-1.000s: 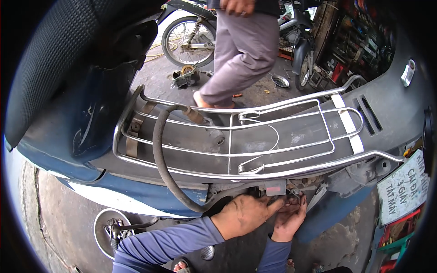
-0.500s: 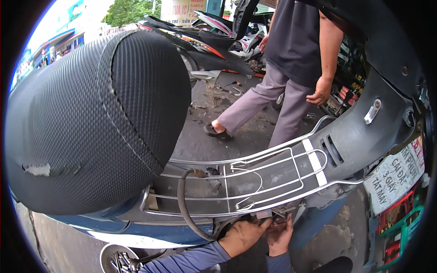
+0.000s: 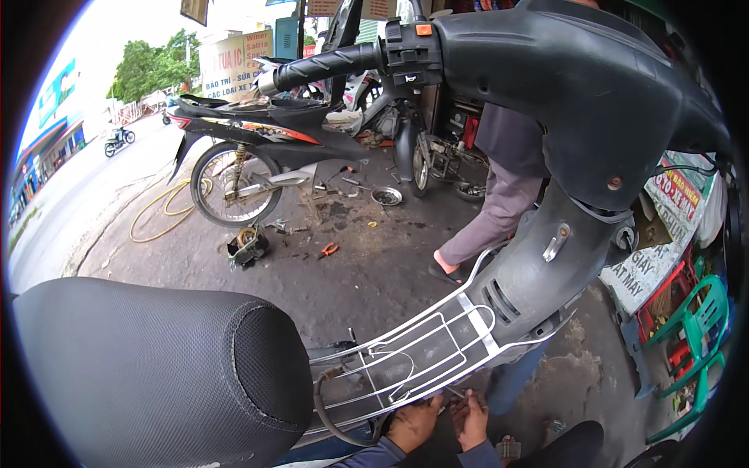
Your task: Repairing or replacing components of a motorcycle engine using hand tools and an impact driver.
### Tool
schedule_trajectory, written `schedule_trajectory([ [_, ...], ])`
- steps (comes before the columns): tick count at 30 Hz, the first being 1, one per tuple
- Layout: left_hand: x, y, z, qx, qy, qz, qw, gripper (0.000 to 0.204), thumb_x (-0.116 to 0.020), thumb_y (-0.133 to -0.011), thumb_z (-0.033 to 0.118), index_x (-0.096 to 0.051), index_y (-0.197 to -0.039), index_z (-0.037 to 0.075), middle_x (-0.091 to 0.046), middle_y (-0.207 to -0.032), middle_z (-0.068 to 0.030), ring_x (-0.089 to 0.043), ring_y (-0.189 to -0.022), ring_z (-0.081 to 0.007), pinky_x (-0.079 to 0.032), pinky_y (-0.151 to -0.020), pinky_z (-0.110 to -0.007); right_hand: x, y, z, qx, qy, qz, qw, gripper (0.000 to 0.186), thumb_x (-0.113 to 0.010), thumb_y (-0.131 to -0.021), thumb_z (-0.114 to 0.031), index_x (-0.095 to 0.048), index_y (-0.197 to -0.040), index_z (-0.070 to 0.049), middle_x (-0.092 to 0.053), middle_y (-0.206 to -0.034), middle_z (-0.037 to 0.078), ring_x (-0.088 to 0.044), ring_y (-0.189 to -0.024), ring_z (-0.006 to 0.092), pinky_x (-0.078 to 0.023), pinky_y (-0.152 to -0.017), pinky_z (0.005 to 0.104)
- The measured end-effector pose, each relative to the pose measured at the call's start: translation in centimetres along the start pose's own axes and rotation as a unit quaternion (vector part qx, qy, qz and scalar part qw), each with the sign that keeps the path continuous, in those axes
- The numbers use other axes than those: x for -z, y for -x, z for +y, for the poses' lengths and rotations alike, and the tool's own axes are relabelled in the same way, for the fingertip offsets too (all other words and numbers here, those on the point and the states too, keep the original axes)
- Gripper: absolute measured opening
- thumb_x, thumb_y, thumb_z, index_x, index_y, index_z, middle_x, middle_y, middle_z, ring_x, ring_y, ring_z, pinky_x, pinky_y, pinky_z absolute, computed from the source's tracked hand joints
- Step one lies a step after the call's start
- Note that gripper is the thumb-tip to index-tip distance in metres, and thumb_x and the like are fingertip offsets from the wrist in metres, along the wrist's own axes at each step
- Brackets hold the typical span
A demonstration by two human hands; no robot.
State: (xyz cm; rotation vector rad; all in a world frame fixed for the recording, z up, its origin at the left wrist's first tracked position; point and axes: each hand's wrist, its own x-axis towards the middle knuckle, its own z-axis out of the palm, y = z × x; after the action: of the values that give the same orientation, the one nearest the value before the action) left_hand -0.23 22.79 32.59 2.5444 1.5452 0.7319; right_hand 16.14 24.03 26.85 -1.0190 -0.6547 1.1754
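My left hand (image 3: pixel 414 423) reaches under the near side of a scooter, at the edge of its silver metal rack (image 3: pixel 406 396). Its fingers curl toward the right hand around something small that I cannot make out. Right beside it, my right hand (image 3: pixel 470 422) has its fingertips pinched on a thin metal rod (image 3: pixel 456 392). What the rod touches is hidden by the bodywork and fingers. A bent grey hose (image 3: pixel 324 413) loops over the rack near the black seat (image 3: pixel 172 366).
The black handlebar (image 3: pixel 331 66) and front cover rise at upper right. A person (image 3: pixel 499 183) stands beyond the scooter. Another motorcycle (image 3: pixel 250 148), orange-handled pliers (image 3: pixel 329 249) and a metal bowl (image 3: pixel 386 196) are on the ground. Green plastic chairs (image 3: pixel 694 327) stand at right.
My view has tilted up, bringing in the handlebar and the motorcycle beyond. The person has moved right, partly behind the front cover. Both my hands stay close together under the rack's edge.
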Motion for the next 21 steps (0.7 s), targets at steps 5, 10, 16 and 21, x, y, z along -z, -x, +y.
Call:
schedule_trajectory([
  [5,0.7,0.5,0.0,0.034,0.025,-0.165,0.985,0.077,-0.074,-0.067,0.029,-0.041,-0.132,0.007,-0.06,-0.113,-0.0213,-0.062,-0.101,-0.0371,-0.05,-0.082,-0.049,0.2,-3.4,-1.3,-0.173,-0.268,-0.011,0.948,0.008,-0.061,-0.093,-0.014,-0.059,-0.089,-0.006,-0.064,-0.078,0.01,-0.062,-0.066,0.0217,-0.049,-0.06,0.0303],
  [10,0.7,0.1,0.5,0.04,0.008,-0.074,0.996,0.064,-0.068,-0.073,0.031,-0.046,-0.129,0.009,-0.067,-0.08,-0.0145,-0.064,-0.054,-0.0348,-0.053,-0.052,-0.045,0.9,3.0,0.1,-0.022,0.158,0.003,0.987,0.01,-0.067,-0.088,-0.011,-0.065,-0.09,-0.001,-0.063,-0.074,0.004,-0.055,-0.06,0.0109,-0.044,-0.056,0.0239],
  [16,1.6,-0.6,1.8,0.129,-0.007,-0.198,0.972,0.066,-0.073,-0.067,0.023,-0.047,-0.126,0.007,-0.065,-0.095,-0.0194,-0.068,-0.077,-0.0343,-0.054,-0.064,-0.044,0.5,-0.3,-4.9,-0.222,0.159,-0.126,0.954,0.008,-0.065,-0.089,-0.007,-0.064,-0.091,0.001,-0.062,-0.071,0.004,-0.056,-0.059,0.0112,-0.045,-0.055,0.0235],
  [21,2.5,-0.7,4.0,0.155,-0.008,-0.128,0.979,0.06,-0.064,-0.072,0.019,-0.045,-0.127,0.006,-0.064,-0.101,-0.0203,-0.067,-0.082,-0.0361,-0.054,-0.07,-0.046,1.8,-4.3,-6.0,-0.252,-0.168,-0.085,0.949,0.008,-0.06,-0.092,-0.009,-0.062,-0.088,-0.002,-0.06,-0.072,0.008,-0.056,-0.059,0.0183,-0.048,-0.058,0.03],
])
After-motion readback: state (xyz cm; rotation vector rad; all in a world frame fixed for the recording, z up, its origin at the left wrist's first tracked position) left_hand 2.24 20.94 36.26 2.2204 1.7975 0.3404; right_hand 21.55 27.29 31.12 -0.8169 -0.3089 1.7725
